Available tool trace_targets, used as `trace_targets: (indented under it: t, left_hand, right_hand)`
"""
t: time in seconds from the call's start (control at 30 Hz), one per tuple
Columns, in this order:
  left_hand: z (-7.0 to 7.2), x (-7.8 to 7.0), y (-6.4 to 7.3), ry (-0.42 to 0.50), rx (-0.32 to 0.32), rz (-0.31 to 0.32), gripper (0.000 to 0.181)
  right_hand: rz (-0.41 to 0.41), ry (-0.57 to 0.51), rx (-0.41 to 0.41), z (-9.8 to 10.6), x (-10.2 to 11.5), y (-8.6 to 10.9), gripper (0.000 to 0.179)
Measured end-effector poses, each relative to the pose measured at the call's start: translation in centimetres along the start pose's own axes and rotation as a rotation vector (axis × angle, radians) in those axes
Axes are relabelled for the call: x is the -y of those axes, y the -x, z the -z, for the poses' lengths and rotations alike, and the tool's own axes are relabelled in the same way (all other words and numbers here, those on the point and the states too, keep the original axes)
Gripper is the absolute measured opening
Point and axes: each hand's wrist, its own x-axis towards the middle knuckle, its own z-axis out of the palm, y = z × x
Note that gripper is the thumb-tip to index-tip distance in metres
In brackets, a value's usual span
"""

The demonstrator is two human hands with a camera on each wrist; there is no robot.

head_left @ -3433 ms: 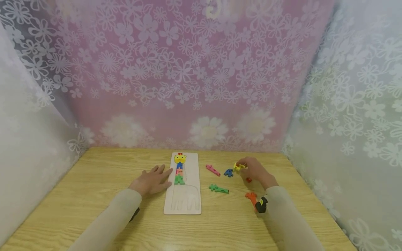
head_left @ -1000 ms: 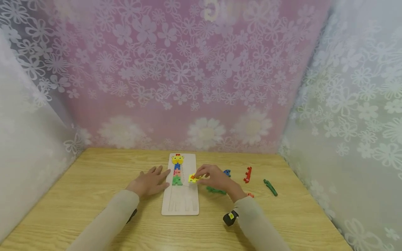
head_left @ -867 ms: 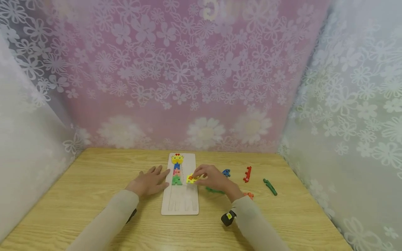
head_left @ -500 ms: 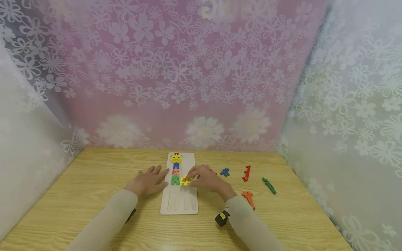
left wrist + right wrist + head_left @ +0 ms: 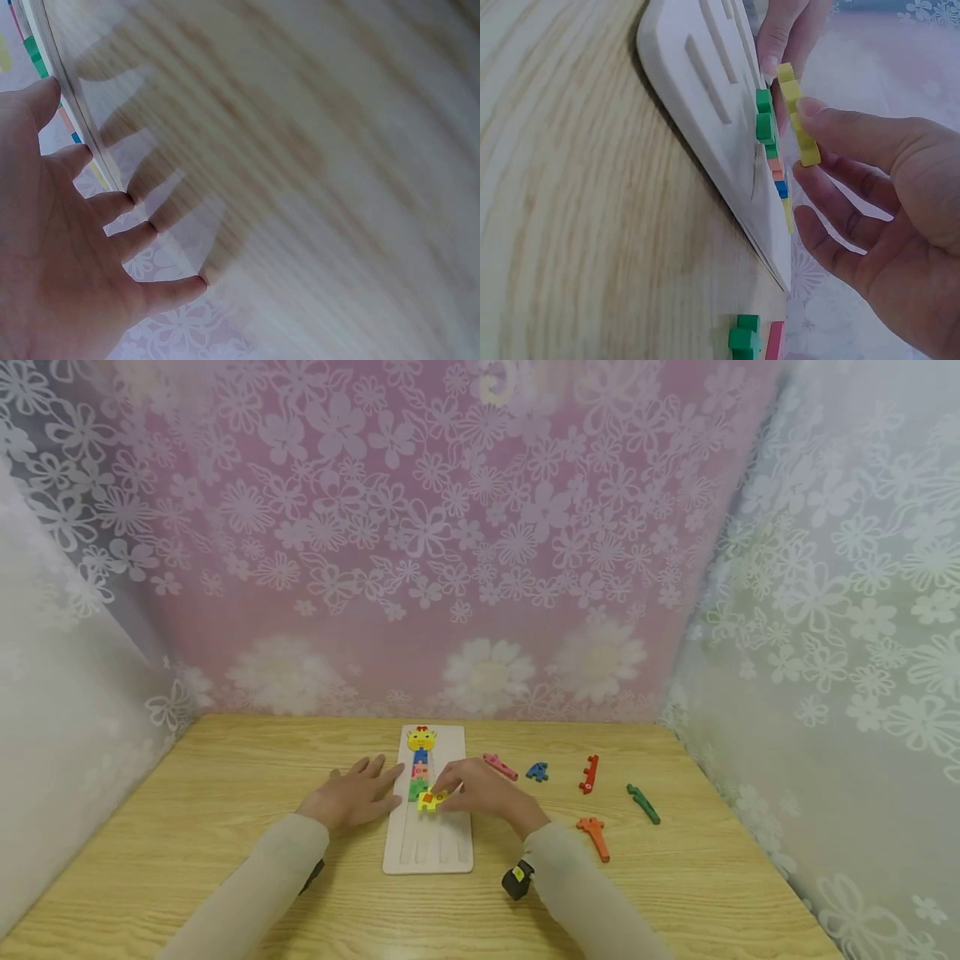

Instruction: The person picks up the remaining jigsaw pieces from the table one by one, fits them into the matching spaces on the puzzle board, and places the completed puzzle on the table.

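My right hand (image 5: 480, 789) pinches a yellow puzzle piece (image 5: 429, 801) with an orange patch between thumb and fingers. The right wrist view shows that yellow piece (image 5: 801, 124) held edge-on, close over the pale puzzle board (image 5: 697, 112). On the board (image 5: 450, 743) a giraffe's yellow head (image 5: 422, 740) sits at the top, followed downward by blue (image 5: 421, 757), pink (image 5: 420, 771) and green (image 5: 417, 789) neck pieces. Bare recesses shaped like legs show below. My left hand (image 5: 348, 795) rests with spread fingers at the board's left edge; its thumb (image 5: 46, 97) touches that edge.
Right of the board lie loose pieces: pink (image 5: 500, 767), blue (image 5: 537, 772), red (image 5: 590, 774), dark green (image 5: 643, 804) and orange (image 5: 595, 838). Another green piece (image 5: 744, 337) shows in the right wrist view. Flowered curtains (image 5: 480, 568) enclose the wooden table (image 5: 225, 760).
My right hand has picked the yellow piece from the loose ones and carried it left over the board, lately slightly nearer me. My left hand has stayed at the board's edge.
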Motion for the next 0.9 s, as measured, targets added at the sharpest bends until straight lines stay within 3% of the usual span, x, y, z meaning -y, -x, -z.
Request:
trace_targets:
  t: [0.33, 0.9]
  left_hand:
    - [0.1, -0.1, 0.2, 0.005, 0.002, -0.001, 0.069]
    - [0.2, -0.1, 0.4, -0.003, -0.009, -0.013, 0.069]
  right_hand:
    - [0.033, 0.033, 0.006, -0.9, 0.0, -0.9, 0.019]
    - [-0.001, 0.056, 0.031, -1.6, 0.8, -1.9, 0.02]
